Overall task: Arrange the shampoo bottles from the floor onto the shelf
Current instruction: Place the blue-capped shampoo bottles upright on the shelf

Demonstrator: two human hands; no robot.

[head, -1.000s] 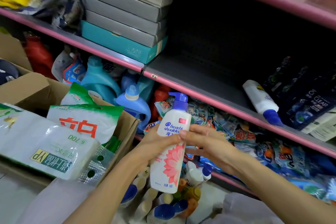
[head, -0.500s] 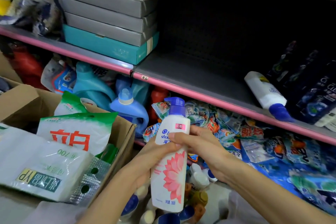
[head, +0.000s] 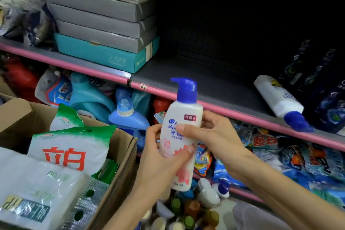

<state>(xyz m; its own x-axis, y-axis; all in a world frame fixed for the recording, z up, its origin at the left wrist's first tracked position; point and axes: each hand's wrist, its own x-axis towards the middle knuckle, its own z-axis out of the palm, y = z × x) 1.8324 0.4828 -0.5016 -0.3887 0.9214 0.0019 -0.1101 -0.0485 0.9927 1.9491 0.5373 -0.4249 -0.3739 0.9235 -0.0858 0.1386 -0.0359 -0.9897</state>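
bottle in hand: white plastic shampoo bottle with a blue pump top and pink flower print (head: pixel 180 136), upright, held in front of the pink-edged grey metal shelf (head: pixel 214 84)
left hand (head: pixel 160 157): wrapped round its lower body
right hand (head: pixel 211 134): fingers and thumb curled round its upper body
on shelf: white bottle with blue cap (head: pixel 278 101) lying on its side
floor: more bottles (head: pixel 186 209) below

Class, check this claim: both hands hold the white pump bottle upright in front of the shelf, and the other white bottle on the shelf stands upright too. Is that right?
Not quite. The head view shows the other white bottle lying on its side on the shelf, blue cap toward the edge. The left hand and right hand do hold the white pump bottle upright.
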